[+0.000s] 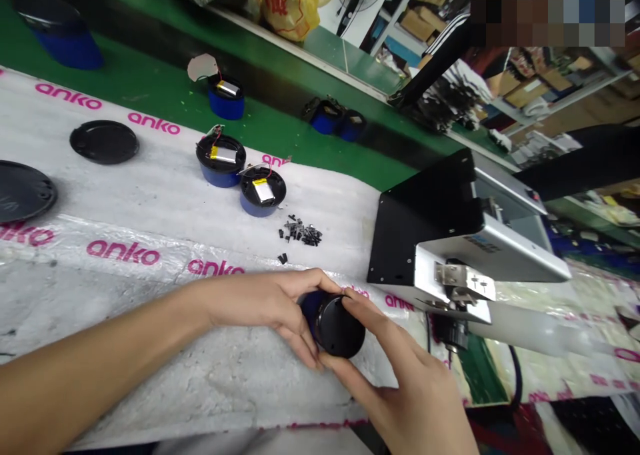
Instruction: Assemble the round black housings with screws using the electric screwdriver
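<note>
Between my hands, low in the middle of the head view, is a blue round housing with a black cap (341,327), tilted so that the cap faces me. My left hand (286,306) wraps around its blue side from the left. The fingertips and thumb of my right hand (400,362) press on the cap's rim from the right. Whatever is inside the housing is hidden. Just beyond my hands lies a pile of small black parts (303,232). Past it stand two open blue housings, one nearer (263,192) and one farther (221,162), each with a silver battery and thin wires.
A black and silver machine (430,222) stands at the right. Black oval covers (104,141) lie at the left on the white printed sheet (165,198). More blue housings (227,98) stand on the green surface behind. A person's dark striped sleeve (435,55) reaches in at the top right.
</note>
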Demonstrator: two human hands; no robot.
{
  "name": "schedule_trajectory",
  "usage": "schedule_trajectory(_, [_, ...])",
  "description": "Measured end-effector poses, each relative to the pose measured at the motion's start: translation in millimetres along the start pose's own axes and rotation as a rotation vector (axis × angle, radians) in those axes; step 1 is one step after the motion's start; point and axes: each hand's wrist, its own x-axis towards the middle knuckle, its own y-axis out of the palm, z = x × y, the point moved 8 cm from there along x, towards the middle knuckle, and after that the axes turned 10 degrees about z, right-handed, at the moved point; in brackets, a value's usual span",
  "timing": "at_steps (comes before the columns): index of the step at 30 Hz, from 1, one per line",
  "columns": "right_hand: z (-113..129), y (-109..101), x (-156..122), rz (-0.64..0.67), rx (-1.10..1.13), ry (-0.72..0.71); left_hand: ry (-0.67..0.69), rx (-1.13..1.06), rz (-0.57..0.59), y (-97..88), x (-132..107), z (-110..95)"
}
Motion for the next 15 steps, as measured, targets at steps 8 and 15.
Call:
schedule_trajectory(8, [-17.8,-15.8,-18.9,-0.141,0.163,-0.044,0.024,0.316,-0.474,-2.0,4.8,8.1])
schedule_trajectory(15, [-161.4,-64.8,-89.5,-0.533,0.167,0.683,-0.128,0.360,-0.635,-14.0,7.4,8.7])
